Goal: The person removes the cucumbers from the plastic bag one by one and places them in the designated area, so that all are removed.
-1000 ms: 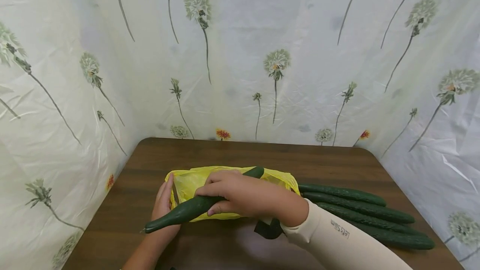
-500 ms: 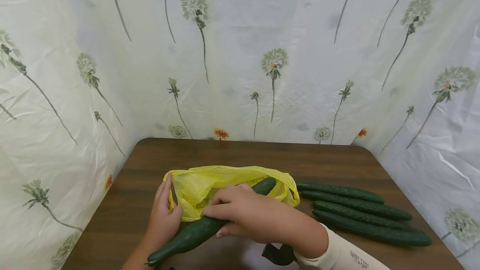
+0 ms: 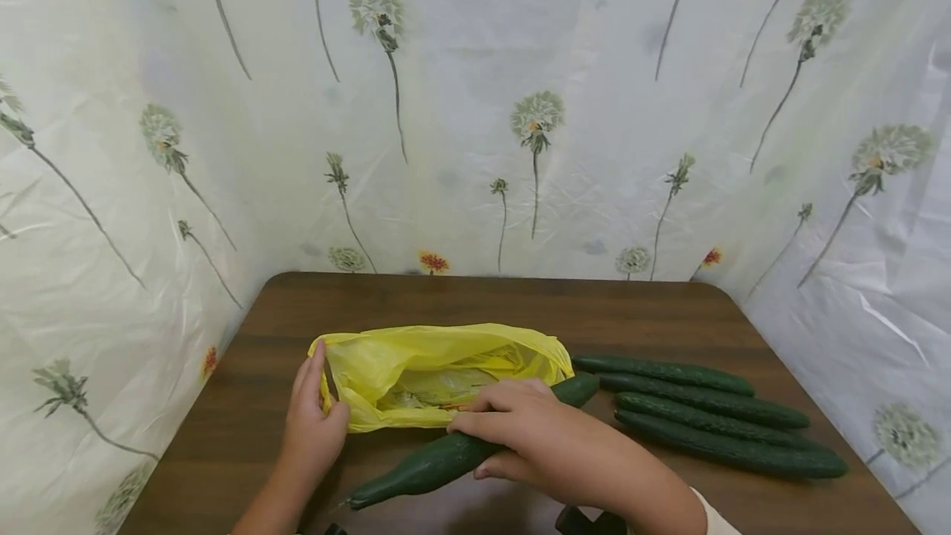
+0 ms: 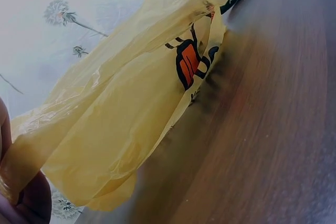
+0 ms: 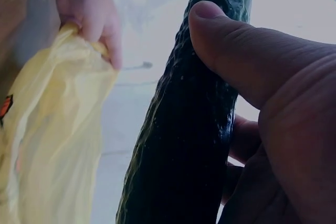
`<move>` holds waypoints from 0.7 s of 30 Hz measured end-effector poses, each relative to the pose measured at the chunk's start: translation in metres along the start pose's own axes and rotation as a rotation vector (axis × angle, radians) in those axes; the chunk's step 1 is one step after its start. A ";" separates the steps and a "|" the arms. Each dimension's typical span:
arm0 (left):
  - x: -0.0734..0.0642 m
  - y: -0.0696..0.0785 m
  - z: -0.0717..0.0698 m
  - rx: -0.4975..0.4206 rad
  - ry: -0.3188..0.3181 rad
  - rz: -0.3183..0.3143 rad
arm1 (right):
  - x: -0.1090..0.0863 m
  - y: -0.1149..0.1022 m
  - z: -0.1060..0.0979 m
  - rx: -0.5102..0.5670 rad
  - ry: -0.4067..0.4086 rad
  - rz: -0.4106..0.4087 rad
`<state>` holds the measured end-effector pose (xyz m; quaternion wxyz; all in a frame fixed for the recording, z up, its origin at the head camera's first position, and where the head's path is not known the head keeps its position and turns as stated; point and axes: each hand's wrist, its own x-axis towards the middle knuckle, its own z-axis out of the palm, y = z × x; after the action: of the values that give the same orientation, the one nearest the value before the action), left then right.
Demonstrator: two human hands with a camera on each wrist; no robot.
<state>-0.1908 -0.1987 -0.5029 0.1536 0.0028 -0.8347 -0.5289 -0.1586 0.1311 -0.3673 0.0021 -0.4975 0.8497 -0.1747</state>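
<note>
My right hand point(image 3: 546, 432) grips a long dark green cucumber point(image 3: 423, 469) around its middle, slanting in front of the yellow plastic bag point(image 3: 371, 370). In the right wrist view the thumb lies along the bumpy cucumber point(image 5: 178, 129), with fingers curled behind it. My left hand point(image 3: 315, 423) pinches the bag's left rim and holds its mouth wide. Crumpled yellow folds show inside the bag. From the left wrist view, an orange and black print marks the side of the bag point(image 4: 121, 124).
Several cucumbers point(image 3: 713, 411) lie side by side on the brown wooden table point(image 3: 475, 300), right of the bag. A dandelion-patterned sheet point(image 3: 461, 106) hangs behind the table and along both sides. A black object point(image 3: 590, 521) shows under the right wrist.
My right hand has carried the cucumber from over the bag's mouth toward the right and nearer to me. More of the bag's inside shows. My left hand still holds the rim.
</note>
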 end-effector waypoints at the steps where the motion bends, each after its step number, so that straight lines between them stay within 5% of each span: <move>1: 0.000 0.000 0.000 0.002 -0.002 0.002 | -0.004 0.002 0.000 0.008 0.002 0.013; 21: 0.000 -0.005 -0.001 -0.008 0.015 -0.004 | -0.104 0.058 0.030 0.072 0.019 0.351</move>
<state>-0.1916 -0.2021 -0.5069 0.1589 0.0076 -0.8314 -0.5324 -0.1501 0.2364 -0.4304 0.0422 -0.3395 0.9167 -0.2064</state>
